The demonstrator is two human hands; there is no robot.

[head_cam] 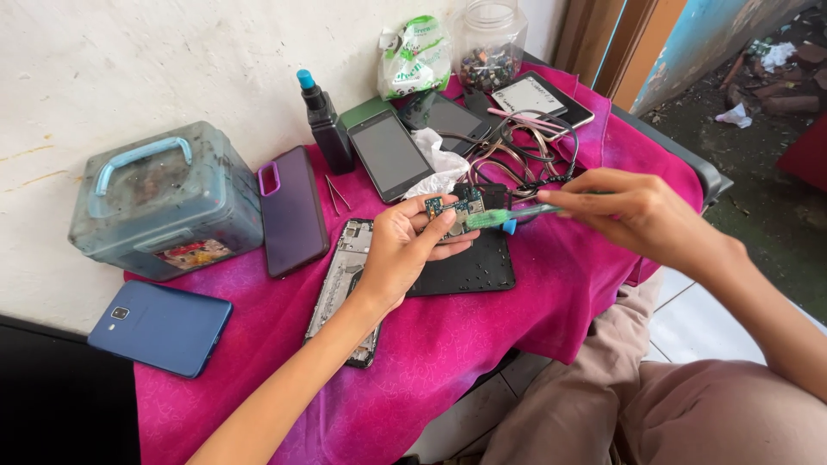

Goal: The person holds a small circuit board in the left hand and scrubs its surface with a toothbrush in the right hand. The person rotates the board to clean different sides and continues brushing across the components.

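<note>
Left hand (398, 250) pinches a small circuit board (454, 207); right hand (633, 215) grips a green screwdriver (508, 215) against it. Probably mid-unscrewing; next needs a steady tip.

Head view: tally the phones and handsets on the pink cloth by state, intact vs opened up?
Intact phones: 5 (blue, purple-cased, grey-screened, dark, white-backed)
Opened phone frame: 1
Loose back cover: 1
Total: 7

Your left hand (398, 250) pinches a small circuit board (454, 208) above the pink-clothed worktop (482, 336); your right hand (642, 215) points a green-handled screwdriver (508, 215) at it.
</note>
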